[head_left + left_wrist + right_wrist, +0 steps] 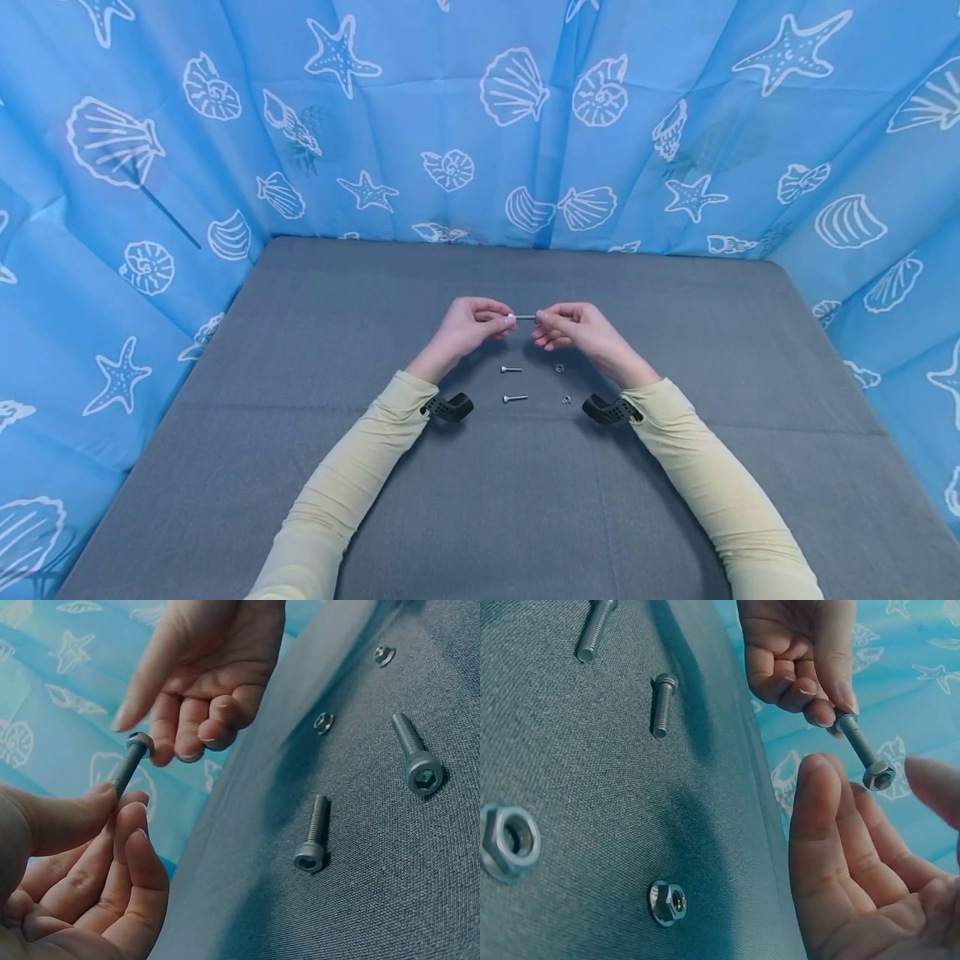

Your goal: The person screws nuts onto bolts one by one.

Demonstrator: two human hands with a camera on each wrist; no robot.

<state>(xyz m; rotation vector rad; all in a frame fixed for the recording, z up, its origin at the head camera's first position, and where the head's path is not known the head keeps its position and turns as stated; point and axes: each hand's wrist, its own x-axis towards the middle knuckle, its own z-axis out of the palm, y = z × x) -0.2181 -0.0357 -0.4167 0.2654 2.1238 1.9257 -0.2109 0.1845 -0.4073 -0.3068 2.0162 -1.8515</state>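
Observation:
My left hand [471,323] pinches a socket head bolt [129,766] by its head end between thumb and fingers. The bolt is held up off the table, its shank pointing toward the right hand. A flange nut [879,776] sits on the free end of the bolt. Around that nut, the right hand [576,327] has its thumb and fingers spread, with gaps on both sides in the right wrist view. The bolt's head [845,720] is mostly covered by the left fingertips.
Two more socket head bolts [309,855] [424,774] lie on the grey cloth-covered table [480,517] between the forearms. To their right lie two flange nuts [667,903] [511,841]. A blue shell-patterned curtain [450,108] surrounds the table's back and sides.

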